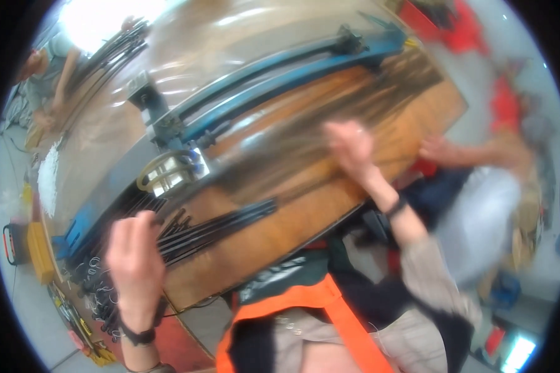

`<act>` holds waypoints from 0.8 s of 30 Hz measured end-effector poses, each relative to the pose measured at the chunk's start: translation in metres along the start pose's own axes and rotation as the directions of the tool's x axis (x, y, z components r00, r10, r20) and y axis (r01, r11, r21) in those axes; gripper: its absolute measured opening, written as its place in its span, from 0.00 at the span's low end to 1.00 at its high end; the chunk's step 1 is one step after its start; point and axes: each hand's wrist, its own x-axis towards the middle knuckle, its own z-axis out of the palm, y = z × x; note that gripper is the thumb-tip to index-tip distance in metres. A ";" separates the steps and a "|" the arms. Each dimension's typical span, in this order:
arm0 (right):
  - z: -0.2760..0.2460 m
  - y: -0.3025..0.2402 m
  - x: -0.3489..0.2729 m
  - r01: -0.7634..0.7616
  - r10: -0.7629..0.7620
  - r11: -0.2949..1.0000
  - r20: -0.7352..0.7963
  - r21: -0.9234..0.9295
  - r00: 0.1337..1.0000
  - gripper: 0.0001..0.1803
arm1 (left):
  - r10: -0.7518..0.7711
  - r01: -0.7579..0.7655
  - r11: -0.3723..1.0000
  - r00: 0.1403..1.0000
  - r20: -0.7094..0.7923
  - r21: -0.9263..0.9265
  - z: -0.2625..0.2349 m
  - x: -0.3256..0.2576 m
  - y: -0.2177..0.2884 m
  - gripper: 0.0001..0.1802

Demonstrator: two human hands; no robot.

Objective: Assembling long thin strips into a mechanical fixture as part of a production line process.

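The left hand point(134, 258) is half curled, fingers bent toward the thumb, at the near-left end of a bundle of straight, dark, metallic-looking rods point(230, 222); whether it grips any cannot be told. The right hand point(351, 149), blurred, is loosely folded over the brown wooden bench top point(311, 214), and its hold cannot be told either. Long, dark, blurred rods point(392, 93) stretch between and past the hands. Beyond both lies a long blue metal machine with parallel rails point(261, 94); right of the right hand is a co-worker's bare hand point(437, 149)
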 end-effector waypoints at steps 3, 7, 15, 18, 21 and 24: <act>0.000 0.012 -0.005 -0.087 0.087 0.996 0.019 -0.007 0.996 0.16 | -0.029 0.047 0.991 0.990 -0.140 0.123 -0.041 0.013 -0.023 0.17; 0.039 0.003 0.040 -0.227 0.217 0.964 0.086 0.137 0.972 0.11 | -0.082 0.139 0.960 0.970 -0.229 0.243 -0.065 0.025 -0.050 0.16; 0.167 -0.108 0.217 -0.196 -0.005 0.694 0.277 0.693 0.961 0.10 | -0.236 0.309 0.936 0.904 -0.357 0.165 -0.090 -0.026 -0.088 0.15; 0.191 -0.112 0.227 -0.055 -0.176 0.720 0.258 0.692 0.950 0.08 | -0.416 0.458 0.885 0.861 -0.293 0.088 -0.089 -0.063 -0.094 0.14; 0.209 -0.112 0.224 0.045 -0.244 0.747 0.210 0.663 0.947 0.08 | -0.523 0.548 0.834 0.822 -0.227 0.061 -0.082 -0.079 -0.099 0.13; 0.219 -0.116 0.225 0.312 -0.419 0.809 0.118 0.498 0.900 0.07 | -0.533 0.552 0.833 0.815 -0.226 0.028 -0.072 -0.081 -0.108 0.13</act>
